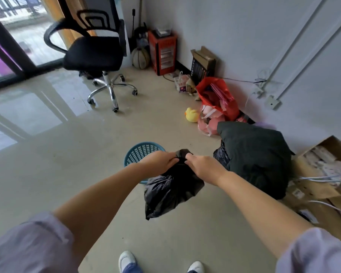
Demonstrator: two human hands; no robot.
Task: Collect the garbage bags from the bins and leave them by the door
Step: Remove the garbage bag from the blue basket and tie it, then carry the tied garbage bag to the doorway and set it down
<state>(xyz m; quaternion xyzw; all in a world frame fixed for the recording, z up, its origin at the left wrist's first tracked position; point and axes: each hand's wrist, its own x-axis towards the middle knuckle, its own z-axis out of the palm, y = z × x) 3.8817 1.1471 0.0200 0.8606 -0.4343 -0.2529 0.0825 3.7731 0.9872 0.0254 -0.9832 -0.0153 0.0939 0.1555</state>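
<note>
A black garbage bag [170, 191] hangs in the air in front of me, above the floor. My left hand [159, 161] and my right hand [202, 164] both grip its gathered top, close together, fingers curled round the plastic. Just behind the bag a blue plastic mesh bin [141, 151] stands on the floor, partly hidden by my left hand and the bag.
A black office chair [98, 56] stands at the back left by a glass sliding door [12, 46]. Along the right wall lie a dark bundle [258, 154], a red bag [219, 97], a yellow duck toy [192, 114], cardboard boxes [323, 174] and a red heater [162, 51].
</note>
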